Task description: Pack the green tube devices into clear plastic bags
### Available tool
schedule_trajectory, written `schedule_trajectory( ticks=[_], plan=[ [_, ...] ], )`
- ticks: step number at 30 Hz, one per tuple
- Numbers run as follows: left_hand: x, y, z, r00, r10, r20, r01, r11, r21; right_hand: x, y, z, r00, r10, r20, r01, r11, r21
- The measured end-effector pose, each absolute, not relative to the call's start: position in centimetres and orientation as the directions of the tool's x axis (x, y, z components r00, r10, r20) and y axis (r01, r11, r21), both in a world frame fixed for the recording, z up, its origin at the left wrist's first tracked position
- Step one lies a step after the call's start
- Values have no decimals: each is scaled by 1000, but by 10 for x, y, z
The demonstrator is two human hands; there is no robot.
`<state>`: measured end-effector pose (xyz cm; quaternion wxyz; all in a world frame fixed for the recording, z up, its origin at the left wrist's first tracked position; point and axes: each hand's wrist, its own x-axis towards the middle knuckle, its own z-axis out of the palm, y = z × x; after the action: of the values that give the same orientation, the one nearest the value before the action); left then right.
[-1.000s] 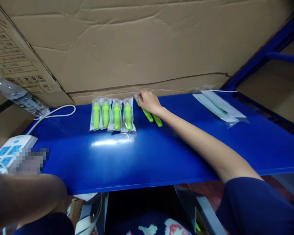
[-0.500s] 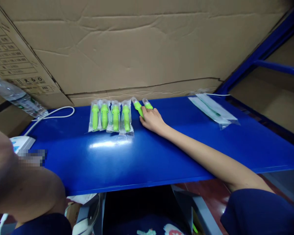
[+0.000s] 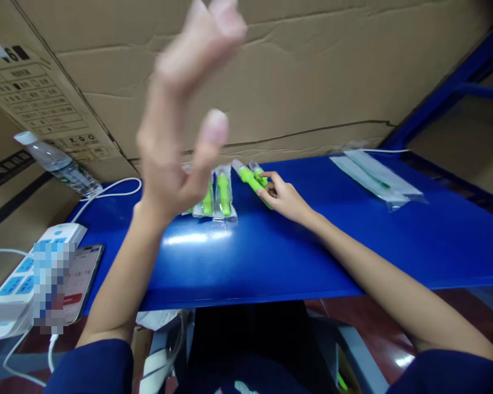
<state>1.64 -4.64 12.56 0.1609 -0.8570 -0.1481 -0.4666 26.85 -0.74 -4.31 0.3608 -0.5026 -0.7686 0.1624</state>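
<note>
Toward the back of the worktop (image 3: 312, 257), a green tool (image 3: 250, 180) slants, its capped end pointing back and left, its other end toward the person's right hand (image 3: 286, 201). That hand, the nearer one, has its thumb against it, fingers partly curled; from here I can't tell whether they grip it. Just beside lies a second green tool (image 3: 261, 178). The left hand (image 3: 166, 148) is raised and blurred, thumb spread from bent fingers, holding nothing I can see.
</note>
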Motion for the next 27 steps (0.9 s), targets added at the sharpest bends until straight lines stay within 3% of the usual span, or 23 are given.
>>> schedule_trajectory(
  ticks=[7, 13, 19, 23, 27],
  plan=[
    [50, -11, 52, 669, 457, 585, 588, -808, -40, 267, -18, -26, -286, 855, 433, 535, 517, -668],
    [26, 12, 8, 599, 559, 573, 715, -695, -69, 279, -34, -1, -426, 808, 408, 406, 574, -712],
    [10, 7, -6, 579, 559, 594, 761, -631, -148, 291, -39, 8, -515, 792, 329, 364, 549, -752],
    [3, 6, -6, 605, 582, 543, 766, -612, -197, 288, -39, 5, -490, 812, 318, 451, 548, -705],
    [2, 6, -9, 602, 625, 498, 779, -598, -191, 287, -37, 2, -440, 835, 331, 613, 549, -568]
  ],
)
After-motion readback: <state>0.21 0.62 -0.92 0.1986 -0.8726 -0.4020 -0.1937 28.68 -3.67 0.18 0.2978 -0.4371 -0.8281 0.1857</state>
